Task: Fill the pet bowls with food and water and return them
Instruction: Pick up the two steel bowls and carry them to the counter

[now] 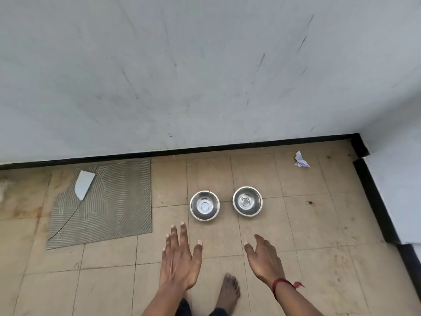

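Our left hand (pixel 180 258) and right hand (pixel 264 262) hover spread and empty above the tiled floor (pixel 319 224). Just beyond sit the left bowl (pixel 204 205) and right bowl (pixel 247 201), steel, probably light, rigid and slick. We would pinch each at its rim.

Two empty steel bowls (pixel 204 205) on floor tiles (pixel 319 224)

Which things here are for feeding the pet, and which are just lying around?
For the job:
- left bowl and right bowl, both steel
- left hand and right hand, open, holding nothing

Just lying about:
- crumpled paper
- pale shard on the untiled patch
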